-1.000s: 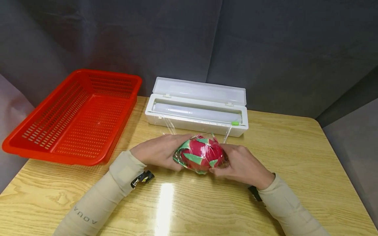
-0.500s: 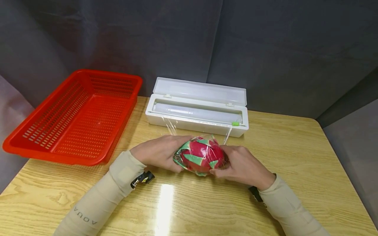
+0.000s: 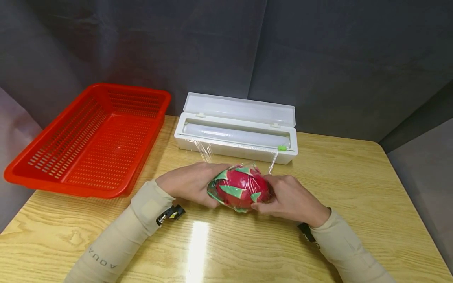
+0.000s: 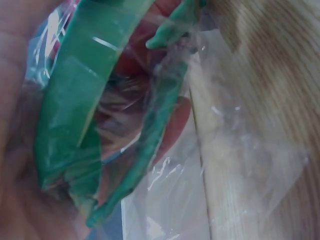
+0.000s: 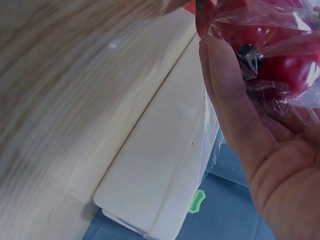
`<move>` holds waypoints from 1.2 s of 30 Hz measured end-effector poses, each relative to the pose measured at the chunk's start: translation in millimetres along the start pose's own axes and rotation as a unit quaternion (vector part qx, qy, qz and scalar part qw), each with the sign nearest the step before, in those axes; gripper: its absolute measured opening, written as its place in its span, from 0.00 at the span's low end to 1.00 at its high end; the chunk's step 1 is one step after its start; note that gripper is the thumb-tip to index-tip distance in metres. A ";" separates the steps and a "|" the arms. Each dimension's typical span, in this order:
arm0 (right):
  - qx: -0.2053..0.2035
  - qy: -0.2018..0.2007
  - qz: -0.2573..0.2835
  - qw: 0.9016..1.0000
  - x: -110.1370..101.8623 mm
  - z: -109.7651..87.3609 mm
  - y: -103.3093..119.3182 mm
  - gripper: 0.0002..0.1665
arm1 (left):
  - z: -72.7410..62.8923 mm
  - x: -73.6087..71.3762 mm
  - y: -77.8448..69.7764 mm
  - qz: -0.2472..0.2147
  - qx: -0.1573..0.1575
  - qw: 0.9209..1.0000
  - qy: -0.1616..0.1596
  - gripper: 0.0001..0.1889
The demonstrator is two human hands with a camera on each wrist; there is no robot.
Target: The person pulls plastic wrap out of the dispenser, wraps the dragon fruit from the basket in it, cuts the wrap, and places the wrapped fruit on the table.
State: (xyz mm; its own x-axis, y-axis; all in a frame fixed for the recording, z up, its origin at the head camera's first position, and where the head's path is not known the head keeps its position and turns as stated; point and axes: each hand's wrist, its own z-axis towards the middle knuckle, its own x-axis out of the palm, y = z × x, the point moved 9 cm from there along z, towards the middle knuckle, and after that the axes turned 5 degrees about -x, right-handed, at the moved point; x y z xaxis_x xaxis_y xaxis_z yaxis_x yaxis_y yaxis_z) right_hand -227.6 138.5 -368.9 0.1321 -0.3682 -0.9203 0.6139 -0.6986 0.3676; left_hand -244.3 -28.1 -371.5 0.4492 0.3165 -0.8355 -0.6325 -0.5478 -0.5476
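Observation:
A dragon fruit (image 3: pixel 240 186), deep pink with green scales, is covered in clear plastic wrap between my two hands. My left hand (image 3: pixel 192 184) grips its left end, where green scale tips (image 4: pixel 80 100) show through the film in the left wrist view. My right hand (image 3: pixel 288 200) grips the other end, thumb at the near side; its fingers (image 5: pixel 227 75) lie along the wrapped fruit in the right wrist view. Strands of film (image 3: pixel 204 151) stretch from the fruit back to a white wrap dispenser (image 3: pixel 233 151), whose lid stands up and whose roll (image 3: pixel 235 134) lies inside.
A red plastic basket (image 3: pixel 106 149) with slotted sides stands at the left of the wooden table (image 3: pixel 269 251). A green slide cutter (image 3: pixel 282 148) sits near the right end of the dispenser's front edge. A dark curtain (image 3: pixel 318 70) hangs behind the table.
The dragon fruit has tipped slightly and shifted a little toward the person, still between both hands. The hands have barely moved; the dispenser and basket look unchanged.

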 end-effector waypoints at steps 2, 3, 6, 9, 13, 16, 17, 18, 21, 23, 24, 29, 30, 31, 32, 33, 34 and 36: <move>0.002 0.003 0.000 1.000 0.3 0.3 0.0 0.33 | -0.1 0.6 0.8 -0.006 -0.005 1.000 0.004 0.43; 0.003 0.004 0.002 1.000 0.3 0.4 0.1 0.33 | -0.3 0.8 1.1 -0.005 -0.007 1.000 0.006 0.41; 0.006 0.007 0.007 1.000 0.6 0.9 0.1 0.34 | -0.6 0.9 1.4 -0.009 -0.011 1.000 0.009 0.41; 0.008 0.011 0.011 1.000 1.2 1.5 -0.1 0.35 | -0.7 0.2 0.2 -0.007 -0.007 1.000 0.009 0.41; 0.014 0.021 0.012 1.000 2.7 1.9 -1.2 0.36 | -0.1 0.5 0.2 -0.007 -0.005 1.000 0.011 0.44; 0.018 0.028 0.014 0.999 3.5 1.6 -2.2 0.38 | 0.1 1.7 2.6 -0.004 -0.010 1.000 0.011 0.42; 0.020 0.030 0.016 0.999 3.7 1.5 -2.4 0.39 | 0.1 1.9 3.3 -0.003 -0.012 1.000 0.011 0.42; 0.021 0.031 0.017 0.999 3.8 1.4 -2.5 0.40 | 0.2 2.3 4.5 -0.003 -0.014 1.000 0.011 0.41; 0.025 0.036 0.020 0.999 4.8 1.2 -3.1 0.40 | 0.3 2.9 6.9 0.001 -0.022 1.000 0.011 0.41; 0.029 0.039 0.020 0.999 5.6 1.1 -3.7 0.39 | 0.5 3.0 7.5 0.000 -0.024 1.000 0.012 0.41; 0.031 0.040 0.020 0.998 6.1 1.0 -4.1 0.38 | 0.5 3.1 7.4 0.000 -0.025 1.000 0.013 0.41; 0.039 0.047 0.020 0.998 7.4 0.6 -5.4 0.34 | 0.3 2.9 6.5 0.000 -0.027 1.000 0.016 0.41; 0.040 0.048 0.020 0.998 7.4 0.4 -5.4 0.34 | 0.3 3.2 6.6 -0.002 -0.027 0.999 0.017 0.41; 0.041 0.049 0.021 0.998 7.4 0.3 -5.4 0.34 | 0.4 3.4 6.8 -0.003 -0.028 0.999 0.019 0.41; 0.041 0.050 0.022 0.998 7.5 0.3 -5.3 0.34 | 0.4 3.5 6.9 -0.006 -0.029 0.999 0.020 0.42; 0.041 0.050 0.023 0.998 7.5 0.2 -5.3 0.34 | 0.5 3.8 7.1 -0.009 -0.031 0.999 0.022 0.42; 0.042 0.051 0.024 0.997 7.6 0.1 -5.3 0.34 | 0.5 4.1 7.5 -0.011 -0.033 0.999 0.024 0.42; 0.042 0.053 0.028 0.997 8.0 -0.1 -5.2 0.34 | 0.6 4.8 8.7 -0.015 -0.039 0.999 0.028 0.42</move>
State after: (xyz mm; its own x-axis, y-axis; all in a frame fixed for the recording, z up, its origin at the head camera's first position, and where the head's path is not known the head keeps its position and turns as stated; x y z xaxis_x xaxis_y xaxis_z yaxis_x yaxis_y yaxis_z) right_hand -229.7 139.2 -378.2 0.2486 -0.3437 -0.9056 0.5358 -0.7301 0.4242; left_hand -248.0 -30.8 -380.3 0.5037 0.2907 -0.8135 -0.5685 -0.5975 -0.5655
